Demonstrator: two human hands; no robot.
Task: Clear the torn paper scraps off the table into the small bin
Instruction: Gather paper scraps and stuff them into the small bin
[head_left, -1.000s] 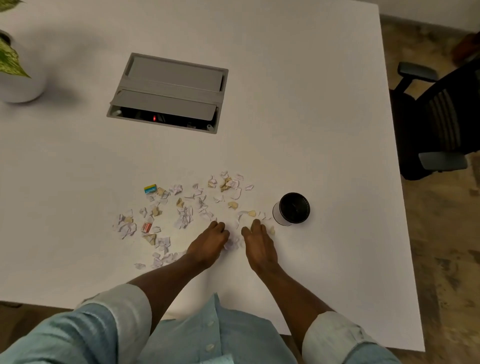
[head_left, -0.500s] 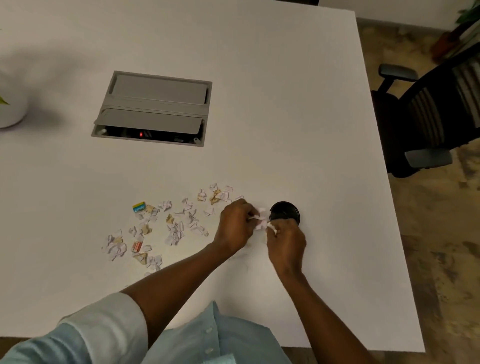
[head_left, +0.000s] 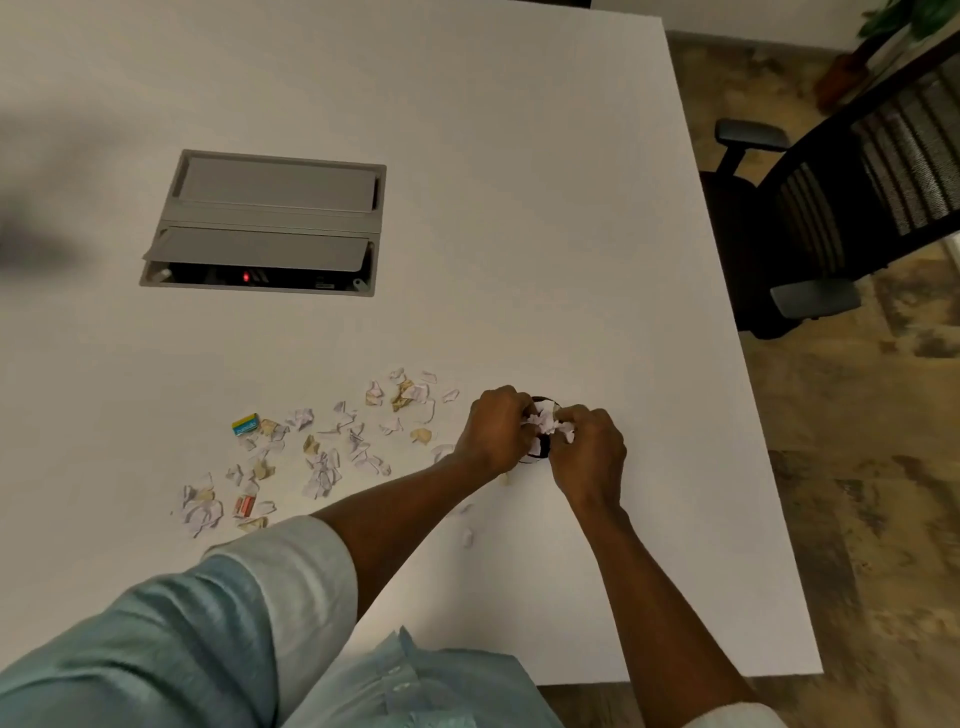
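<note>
A left hand (head_left: 493, 428) and a right hand (head_left: 589, 452), each grip clamped with curled fingers on a shared wad of torn paper scraps (head_left: 545, 423), hold it over the mouth of the small bin (head_left: 543, 449), which stands largely hidden beneath them on the white tabletop (head_left: 519, 208). Loose scraps (head_left: 322, 462) lie scattered left of the bin. A grey hatch (head_left: 270, 223) sits farther back; a black office chair (head_left: 831, 208) stands beyond the right edge.

An office: a white rectangular table (head_left: 519, 208), a grey metal flip-lid cable box (head_left: 270, 223) recessed beyond and left of the fingers (head_left: 506, 401), and a black mesh armrest chair (head_left: 857, 202) to their right.
</note>
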